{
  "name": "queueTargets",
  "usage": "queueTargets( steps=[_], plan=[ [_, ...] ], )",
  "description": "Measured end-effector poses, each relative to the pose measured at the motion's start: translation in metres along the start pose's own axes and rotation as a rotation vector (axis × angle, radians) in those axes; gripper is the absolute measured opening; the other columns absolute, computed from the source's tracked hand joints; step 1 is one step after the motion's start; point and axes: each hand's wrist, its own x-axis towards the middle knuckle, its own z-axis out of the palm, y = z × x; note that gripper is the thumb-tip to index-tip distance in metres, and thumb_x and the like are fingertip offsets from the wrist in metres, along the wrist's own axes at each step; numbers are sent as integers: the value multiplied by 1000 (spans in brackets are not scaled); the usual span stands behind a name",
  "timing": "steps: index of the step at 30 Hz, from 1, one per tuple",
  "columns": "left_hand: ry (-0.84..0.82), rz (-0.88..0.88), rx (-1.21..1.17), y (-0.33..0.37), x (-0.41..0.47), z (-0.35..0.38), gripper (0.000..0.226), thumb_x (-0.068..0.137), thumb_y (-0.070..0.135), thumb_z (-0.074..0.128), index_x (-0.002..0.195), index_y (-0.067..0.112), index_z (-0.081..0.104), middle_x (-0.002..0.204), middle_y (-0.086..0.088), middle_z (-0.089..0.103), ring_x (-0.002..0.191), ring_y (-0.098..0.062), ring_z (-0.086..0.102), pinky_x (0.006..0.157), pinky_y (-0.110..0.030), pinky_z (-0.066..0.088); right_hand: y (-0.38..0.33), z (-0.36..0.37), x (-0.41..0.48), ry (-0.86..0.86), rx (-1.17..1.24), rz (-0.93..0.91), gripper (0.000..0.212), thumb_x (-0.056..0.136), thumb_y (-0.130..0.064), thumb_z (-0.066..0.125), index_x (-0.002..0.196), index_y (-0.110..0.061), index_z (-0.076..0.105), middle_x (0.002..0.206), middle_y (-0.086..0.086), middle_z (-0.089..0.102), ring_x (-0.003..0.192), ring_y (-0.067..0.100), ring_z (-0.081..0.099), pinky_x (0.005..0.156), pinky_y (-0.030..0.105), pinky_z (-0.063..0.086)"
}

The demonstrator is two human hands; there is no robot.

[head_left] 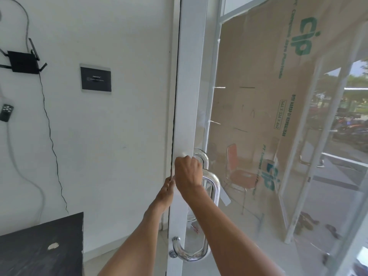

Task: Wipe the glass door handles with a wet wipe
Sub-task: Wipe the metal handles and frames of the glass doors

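Observation:
A chrome U-shaped door handle (214, 188) is mounted on the white frame (191, 96) of a glass door. A second handle (203, 156) shows behind it, on the door's far side. My right hand (188, 172) is curled round a white wet wipe (182, 155) near the handle's top end, where it meets the frame. Only a small bit of the wipe shows above the knuckles. My left hand (166, 193) grips the edge of the door frame just below and left of the right hand, its fingertips hidden in the gap.
A white wall on the left carries a black router (23, 61), a dark plaque (95, 79), a small remote (6, 112) and hanging cables. A black tabletop (41, 248) fills the lower left. Cardboard (268, 96) covers the glass behind the door; a chair (239, 174) stands beyond.

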Motion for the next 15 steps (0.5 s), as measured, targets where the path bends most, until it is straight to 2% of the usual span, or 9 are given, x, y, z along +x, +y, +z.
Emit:
queueTargets(
  steps=[2,5,8,11,13,15],
  plan=[
    [4,16,-29,0,-1,-1,52,99,54,18,145,31,28,153,1,33,140,-19,30,110,-34,24,9,-6,-3,-8,49,29,32,82,-4,64,65,-14,39,77,8,62,77,30,62,61,34,35],
    [-7,13,-1,0,-2,1,61,95,61,14,148,31,26,155,2,29,142,-20,27,115,-41,21,20,-13,-9,2,43,58,29,81,-8,67,66,-15,43,62,2,43,63,29,51,58,31,32],
    [11,-3,-16,1,-6,3,64,94,64,14,148,32,25,156,2,28,143,-20,26,114,-41,21,22,-12,-11,8,10,50,37,80,-7,66,62,-15,35,58,0,32,60,26,41,57,31,31],
    [20,-20,-29,3,-8,5,59,96,62,14,147,34,25,155,1,28,142,-22,27,112,-42,23,13,-10,-10,8,-2,25,43,79,-4,65,59,-15,29,59,2,39,59,25,41,57,32,31],
    [25,-19,-33,2,-8,5,53,98,58,16,145,34,27,154,0,32,141,-21,29,110,-38,24,6,-7,-10,-3,-5,6,46,77,1,65,58,-15,26,63,3,47,62,25,50,60,33,35],
    [31,-9,-21,2,-7,4,49,101,53,19,144,32,29,152,-1,34,138,-20,32,107,-34,26,3,-5,-11,-12,-18,-17,43,75,1,68,60,-16,31,69,4,56,72,25,62,76,34,46]
  ],
)
